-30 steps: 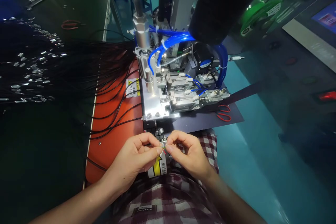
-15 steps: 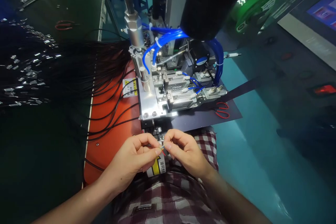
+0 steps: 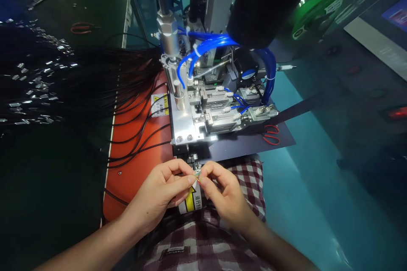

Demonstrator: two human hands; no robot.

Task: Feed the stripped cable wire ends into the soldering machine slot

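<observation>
Thin coloured wires (image 3: 197, 178) show between my fingertips, low in the centre of the head view. My left hand (image 3: 170, 186) pinches them from the left with thumb and index finger. From the right, my right hand (image 3: 224, 186) pinches them too, its fingertips almost touching the left ones. Just beyond both hands stands the metal machine (image 3: 184, 129) with its blue air hoses (image 3: 213, 42). Under the fingers is a white label with a yellow arrow (image 3: 190, 201).
Black cables (image 3: 136, 135) cross the orange machine bed (image 3: 136, 182) at left. Many shiny-ended cables lie farther left, near red-handled pliers (image 3: 83, 28). Red-handled scissors (image 3: 271, 134) rest on the dark plate (image 3: 244, 142). A green reel (image 3: 318, 12) and a screen (image 3: 396, 12) are at upper right.
The view has shifted slightly, so the machine appears a little farther right. Between the fingertips, a red or orange wire now sits closer to my right thumb. Both hands keep their pinch.
</observation>
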